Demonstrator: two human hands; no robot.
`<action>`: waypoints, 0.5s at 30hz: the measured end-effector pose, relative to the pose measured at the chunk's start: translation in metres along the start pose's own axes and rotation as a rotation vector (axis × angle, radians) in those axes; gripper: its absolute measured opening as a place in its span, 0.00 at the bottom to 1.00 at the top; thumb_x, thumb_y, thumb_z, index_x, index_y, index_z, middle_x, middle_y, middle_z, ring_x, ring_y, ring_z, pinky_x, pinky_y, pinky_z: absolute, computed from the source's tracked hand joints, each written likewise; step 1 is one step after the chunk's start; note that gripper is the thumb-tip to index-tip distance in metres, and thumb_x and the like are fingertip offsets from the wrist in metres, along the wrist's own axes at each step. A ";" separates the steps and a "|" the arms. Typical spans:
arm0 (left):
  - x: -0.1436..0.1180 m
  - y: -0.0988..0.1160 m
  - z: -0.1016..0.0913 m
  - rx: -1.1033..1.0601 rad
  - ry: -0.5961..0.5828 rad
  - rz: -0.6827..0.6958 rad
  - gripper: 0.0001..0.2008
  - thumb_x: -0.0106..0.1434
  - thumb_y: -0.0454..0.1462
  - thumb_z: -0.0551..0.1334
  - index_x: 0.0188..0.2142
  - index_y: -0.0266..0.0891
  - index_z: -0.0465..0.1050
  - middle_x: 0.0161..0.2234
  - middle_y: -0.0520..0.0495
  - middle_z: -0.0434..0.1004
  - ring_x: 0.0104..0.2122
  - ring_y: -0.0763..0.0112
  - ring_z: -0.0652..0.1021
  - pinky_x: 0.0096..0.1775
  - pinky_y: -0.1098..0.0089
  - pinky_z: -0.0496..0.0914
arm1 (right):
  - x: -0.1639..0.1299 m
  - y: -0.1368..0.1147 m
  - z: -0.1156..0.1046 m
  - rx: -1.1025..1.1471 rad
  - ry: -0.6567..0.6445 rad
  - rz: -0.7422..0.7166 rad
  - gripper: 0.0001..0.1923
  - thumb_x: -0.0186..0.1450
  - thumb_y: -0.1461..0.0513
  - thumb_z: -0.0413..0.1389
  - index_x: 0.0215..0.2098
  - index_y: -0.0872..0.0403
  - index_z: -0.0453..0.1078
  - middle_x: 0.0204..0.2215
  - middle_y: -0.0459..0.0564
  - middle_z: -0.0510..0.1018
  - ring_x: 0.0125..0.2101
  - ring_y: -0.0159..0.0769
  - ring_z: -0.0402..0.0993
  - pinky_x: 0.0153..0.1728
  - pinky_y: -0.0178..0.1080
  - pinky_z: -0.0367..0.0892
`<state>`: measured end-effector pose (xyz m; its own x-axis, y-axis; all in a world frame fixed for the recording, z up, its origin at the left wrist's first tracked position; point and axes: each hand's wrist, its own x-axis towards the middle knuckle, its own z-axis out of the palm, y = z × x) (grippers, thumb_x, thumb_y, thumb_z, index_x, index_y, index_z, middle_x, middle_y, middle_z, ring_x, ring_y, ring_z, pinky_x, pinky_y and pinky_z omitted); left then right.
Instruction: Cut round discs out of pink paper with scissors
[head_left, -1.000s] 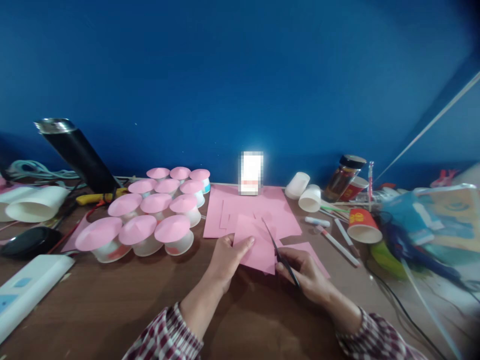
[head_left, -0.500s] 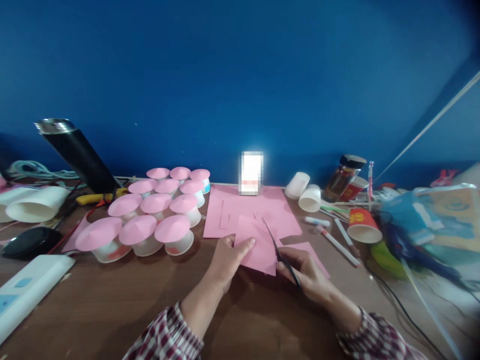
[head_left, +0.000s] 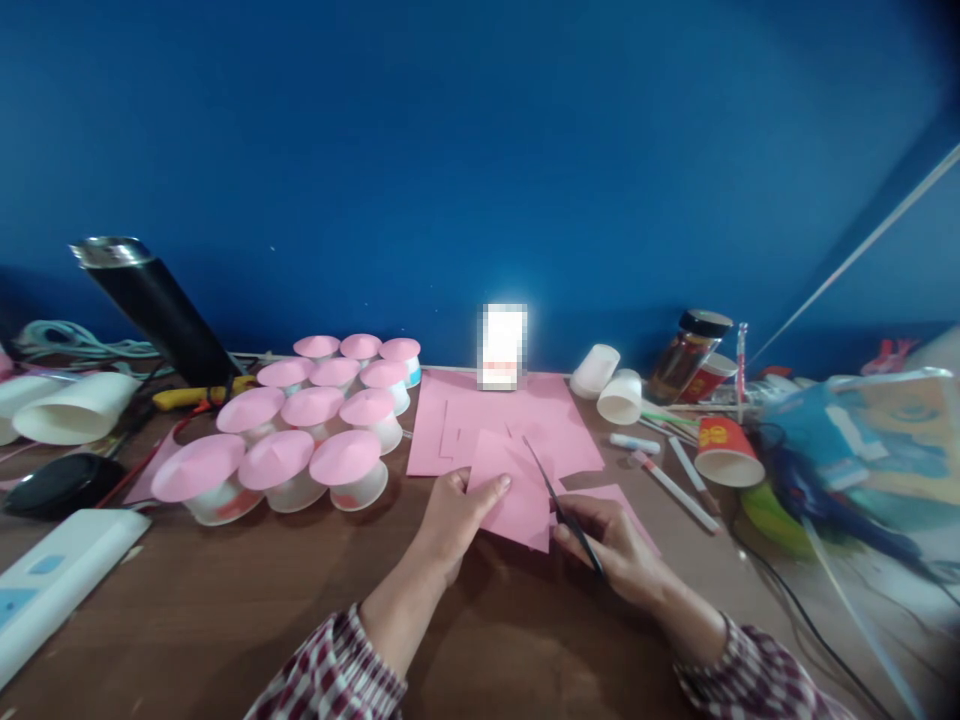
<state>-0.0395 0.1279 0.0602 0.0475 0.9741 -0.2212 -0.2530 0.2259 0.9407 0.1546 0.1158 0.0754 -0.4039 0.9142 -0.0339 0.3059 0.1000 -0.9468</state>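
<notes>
My left hand (head_left: 461,510) grips a piece of pink paper (head_left: 517,505) by its left edge, thumb on top. In my right hand (head_left: 604,540) is a pair of scissors (head_left: 555,490), its blades pointing up and away at the right side of that paper. Whether the blades touch the paper I cannot tell. Larger pink sheets (head_left: 427,430) lie flat on the table behind my hands, and another pink piece (head_left: 619,500) lies under my right hand. To the left stand several small paper cups topped with pink paper cones (head_left: 276,460).
A bright phone-like screen (head_left: 504,345) stands at the back by the blue wall. White cups (head_left: 596,370), markers (head_left: 679,490), a red cup (head_left: 727,450) and a jar (head_left: 690,355) are on the right. A black flask (head_left: 157,310) and a white power strip (head_left: 67,570) are on the left.
Hardly anything differs. The paper in my left hand and the scissors in my right hand have shifted very slightly.
</notes>
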 end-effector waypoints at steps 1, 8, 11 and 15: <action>0.000 0.000 0.000 0.001 0.001 -0.001 0.14 0.52 0.42 0.66 0.31 0.31 0.77 0.27 0.41 0.79 0.28 0.64 0.77 0.32 0.68 0.70 | 0.000 0.000 0.000 -0.008 0.002 0.004 0.17 0.60 0.51 0.58 0.32 0.59 0.70 0.20 0.43 0.64 0.21 0.28 0.56 0.21 0.31 0.54; 0.001 0.002 0.000 0.003 0.002 0.007 0.14 0.52 0.43 0.67 0.30 0.31 0.76 0.26 0.41 0.78 0.29 0.63 0.77 0.32 0.67 0.70 | 0.000 0.000 -0.001 -0.013 0.001 0.030 0.19 0.60 0.50 0.56 0.30 0.60 0.69 0.20 0.44 0.64 0.21 0.28 0.57 0.21 0.32 0.53; 0.002 0.002 -0.001 0.011 0.010 0.009 0.15 0.52 0.43 0.67 0.30 0.30 0.76 0.27 0.41 0.78 0.29 0.63 0.77 0.32 0.67 0.70 | -0.001 0.002 -0.001 -0.010 -0.001 0.054 0.22 0.60 0.49 0.56 0.36 0.61 0.70 0.19 0.43 0.63 0.20 0.28 0.57 0.20 0.32 0.53; 0.003 0.001 -0.002 0.014 0.011 0.016 0.16 0.52 0.43 0.66 0.32 0.30 0.76 0.27 0.41 0.78 0.30 0.62 0.77 0.33 0.67 0.70 | -0.001 0.002 -0.001 0.003 -0.001 0.069 0.23 0.59 0.50 0.56 0.40 0.63 0.70 0.20 0.44 0.63 0.20 0.29 0.56 0.20 0.33 0.53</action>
<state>-0.0415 0.1305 0.0599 0.0325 0.9775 -0.2085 -0.2397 0.2101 0.9478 0.1563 0.1154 0.0739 -0.3824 0.9186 -0.0997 0.3301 0.0350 -0.9433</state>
